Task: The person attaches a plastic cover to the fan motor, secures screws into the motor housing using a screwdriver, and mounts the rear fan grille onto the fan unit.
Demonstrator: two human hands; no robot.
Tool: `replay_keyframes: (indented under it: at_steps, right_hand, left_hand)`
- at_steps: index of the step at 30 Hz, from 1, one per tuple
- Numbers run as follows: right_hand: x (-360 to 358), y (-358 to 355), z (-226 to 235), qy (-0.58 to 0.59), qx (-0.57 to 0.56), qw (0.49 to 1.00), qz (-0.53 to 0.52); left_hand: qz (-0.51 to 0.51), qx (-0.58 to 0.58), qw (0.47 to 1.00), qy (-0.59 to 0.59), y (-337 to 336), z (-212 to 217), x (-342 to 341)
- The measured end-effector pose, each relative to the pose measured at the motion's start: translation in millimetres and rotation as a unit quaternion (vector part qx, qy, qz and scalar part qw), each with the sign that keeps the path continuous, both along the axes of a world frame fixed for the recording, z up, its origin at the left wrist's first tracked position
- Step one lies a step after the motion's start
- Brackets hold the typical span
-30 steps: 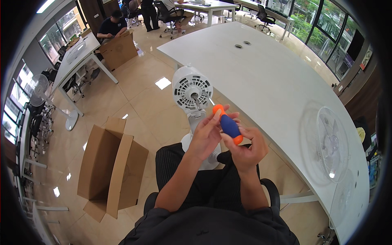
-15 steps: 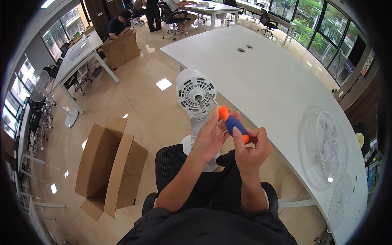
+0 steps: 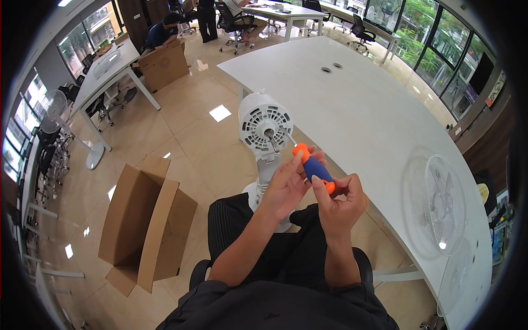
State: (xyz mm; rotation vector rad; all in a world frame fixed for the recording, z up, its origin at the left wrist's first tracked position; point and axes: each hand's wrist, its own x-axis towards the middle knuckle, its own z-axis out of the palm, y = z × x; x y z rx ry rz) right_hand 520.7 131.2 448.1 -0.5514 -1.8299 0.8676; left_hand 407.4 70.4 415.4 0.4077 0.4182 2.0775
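Observation:
A screwdriver [image 3: 317, 170] with a blue and orange handle is held between both hands, its thin shaft reaching up to the front of a white fan motor housing [image 3: 254, 127]. My left hand [image 3: 287, 187] is closed round the handle near its front end. Thumb and fingers of my right hand [image 3: 342, 204] grip the rear end. The shaft's tip meets the right part of the slotted motor face, though the exact contact is too small to make out. A metal spindle [image 3: 272, 138] sticks out of the face's middle. The fan stands upright on its white base [image 3: 252, 193] between my legs.
On the right, a white table [image 3: 374, 121] bears a clear fan blade [image 3: 441, 201] and wire guards [image 3: 459, 275]. An open cardboard box [image 3: 165, 231] stands on the floor at left. Farther off, a person [image 3: 162, 32] bends over another box [image 3: 164, 66]; a white fan [image 3: 58, 110] stands far left.
Both hands keep hold of the screwdriver, with only slight shifts of fingers and handle. The far person's head has bent lower.

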Motion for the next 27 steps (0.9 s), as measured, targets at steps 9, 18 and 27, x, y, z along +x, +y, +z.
replay_keyframes:
  at_steps: [9,18,27]
  right_hand:
    - [0.2,7.9,13.1,0.036,0.276,0.96,0.014]
    - [3.3,-4.1,9.2,-0.006,0.088,0.995,0.04]
    - [1.5,3.0,13.5,0.014,0.222,0.972,0.072]
  left_hand:
    - [0.013,-0.034,0.999,-0.006,5.9,-15.8,-2.7]
    - [0.017,0.002,1.0,0.01,4.5,-7.2,2.1]
    - [0.029,0.028,0.998,-0.056,6.1,-2.4,5.8]
